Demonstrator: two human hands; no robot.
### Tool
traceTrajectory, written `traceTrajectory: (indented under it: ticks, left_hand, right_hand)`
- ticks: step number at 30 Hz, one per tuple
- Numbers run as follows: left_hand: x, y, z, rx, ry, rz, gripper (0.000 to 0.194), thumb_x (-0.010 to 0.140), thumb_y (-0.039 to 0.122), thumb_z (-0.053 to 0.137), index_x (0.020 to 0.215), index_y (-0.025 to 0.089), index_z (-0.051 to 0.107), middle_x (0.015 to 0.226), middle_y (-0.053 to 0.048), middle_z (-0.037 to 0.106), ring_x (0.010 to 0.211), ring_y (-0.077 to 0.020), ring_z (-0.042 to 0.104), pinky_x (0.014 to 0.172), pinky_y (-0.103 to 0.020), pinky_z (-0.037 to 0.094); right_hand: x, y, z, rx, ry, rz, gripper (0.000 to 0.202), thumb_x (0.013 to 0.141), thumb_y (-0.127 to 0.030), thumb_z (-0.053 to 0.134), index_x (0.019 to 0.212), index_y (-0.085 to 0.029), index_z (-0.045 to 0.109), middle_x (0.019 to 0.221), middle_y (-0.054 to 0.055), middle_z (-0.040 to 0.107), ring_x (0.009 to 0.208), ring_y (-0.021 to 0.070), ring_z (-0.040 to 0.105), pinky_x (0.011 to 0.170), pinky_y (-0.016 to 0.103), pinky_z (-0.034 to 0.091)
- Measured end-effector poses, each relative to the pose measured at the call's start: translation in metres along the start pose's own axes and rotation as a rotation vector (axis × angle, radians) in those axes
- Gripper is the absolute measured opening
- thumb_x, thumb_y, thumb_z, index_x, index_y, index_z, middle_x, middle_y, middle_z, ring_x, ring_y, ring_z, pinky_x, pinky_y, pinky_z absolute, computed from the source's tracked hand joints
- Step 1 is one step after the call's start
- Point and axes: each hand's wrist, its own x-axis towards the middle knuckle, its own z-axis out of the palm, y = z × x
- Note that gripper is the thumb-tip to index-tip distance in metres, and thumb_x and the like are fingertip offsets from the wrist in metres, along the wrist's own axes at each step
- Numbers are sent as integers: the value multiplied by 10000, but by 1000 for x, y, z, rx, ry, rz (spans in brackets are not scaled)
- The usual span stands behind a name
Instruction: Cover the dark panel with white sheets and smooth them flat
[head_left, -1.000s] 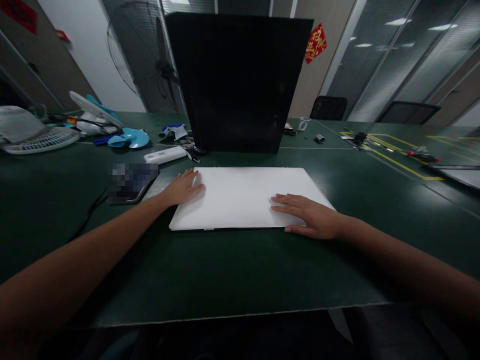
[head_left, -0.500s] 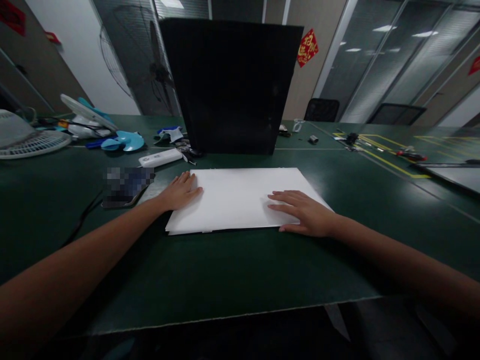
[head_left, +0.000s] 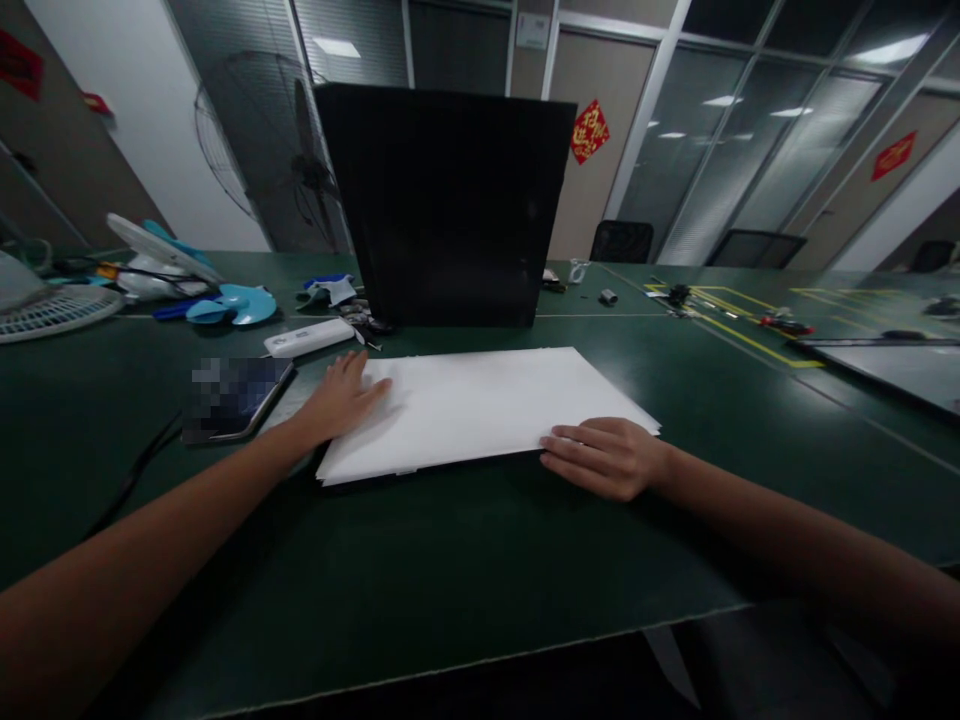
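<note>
A thin stack of white paper (head_left: 465, 405) lies flat on the green table, with a dark layer showing under its near edge. At its left edge rests my left hand (head_left: 345, 398), palm down, fingers stretched and thumb spread over the top sheet. My right hand (head_left: 604, 458) is at the near edge toward the right corner. Its back faces me, and its fingers are bent and pressed together at the paper's edge, one digit lying on top. The fingertips' undersides are hidden.
A phone (head_left: 240, 398) with a cable lies left of the paper, a white power strip (head_left: 309, 337) behind it. A large black panel (head_left: 450, 210) stands behind the paper. Fan parts (head_left: 232, 305) lie at the far left. Yellow tape (head_left: 757, 340) marks the table's right side.
My right hand has gone from lying spread on the paper to closing at its near edge. My left hand stays at the left edge. The camera view has shifted slightly.
</note>
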Motion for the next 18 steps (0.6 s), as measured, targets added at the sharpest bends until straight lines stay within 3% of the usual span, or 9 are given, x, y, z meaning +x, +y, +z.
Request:
traceTrajectory:
  ticks: [1, 2, 5, 7, 9, 10, 13, 18]
  left_hand:
    - [-9, 10, -12, -1, 51, 50, 805, 1028, 597, 304, 1603, 34, 320, 1683, -242, 336, 1564, -389, 307, 1231, -526, 312]
    - [-21, 22, -25, -14, 118, 179, 748, 1037, 598, 311, 1570, 81, 404, 1642, -209, 424, 1520, -366, 391, 1214, -516, 347]
    - [-63, 66, -51, 23, 91, 630, 597, 1022, 600, 450, 1413, 178, 606, 1382, -143, 678, 1281, -325, 623, 1107, -493, 474]
    - [-88, 93, -52, 85, 156, 801, 660, 952, 574, 620, 1456, 150, 572, 1307, -161, 705, 1178, -334, 670, 1024, -495, 534]
    - [-104, 111, -40, 190, 260, 876, 591, 956, 368, 667, 1488, 145, 541, 1298, -163, 710, 1126, -317, 695, 983, -475, 567]
    - [-108, 116, -32, 228, 376, 917, 515, 959, 267, 648, 1451, 136, 573, 1256, -164, 730, 1070, -307, 715, 938, -463, 590]
    - [-107, 118, -15, 289, 556, 990, 439, 977, 116, 581, 1414, 146, 603, 1231, -155, 753, 1055, -283, 741, 909, -440, 622]
    - [-95, 118, -24, 144, 674, 1139, 356, 1026, 135, 549, 1373, 163, 625, 1202, -111, 790, 1046, -228, 769, 873, -376, 653]
  right_hand:
    - [1, 1, -1, -10, 9, 9, 203, 1015, -125, 561, 1102, -137, 744, 1121, 108, 785, 971, 189, 749, 610, 262, 596]
    - [2, 1, -2, -15, 14, 18, 202, 1012, -121, 565, 1104, -131, 744, 1125, 115, 784, 976, 192, 749, 598, 258, 587]
    - [4, 3, -5, -26, 32, 24, 202, 1006, -115, 569, 1105, -111, 746, 1129, 131, 783, 986, 204, 749, 581, 256, 564]
    - [5, 5, -8, -37, 46, 24, 208, 1008, -119, 564, 1104, -122, 748, 1134, 128, 783, 996, 204, 748, 588, 257, 558]
    - [7, 7, -13, -42, 46, 27, 211, 1007, -127, 563, 1097, -146, 753, 1151, 119, 783, 1014, 203, 747, 598, 259, 558]
    - [7, 8, -16, -42, 39, 27, 213, 1006, -129, 563, 1091, -156, 756, 1161, 116, 782, 1024, 204, 746, 604, 262, 561]
    - [10, 10, -31, -26, 15, 22, 216, 998, -131, 562, 1079, -163, 760, 1179, 121, 780, 1059, 217, 744, 618, 275, 578]
    - [11, -5, -70, 29, -30, 69, 219, 990, -135, 568, 1106, -138, 754, 1212, 156, 767, 1102, 241, 738, 661, 302, 615]
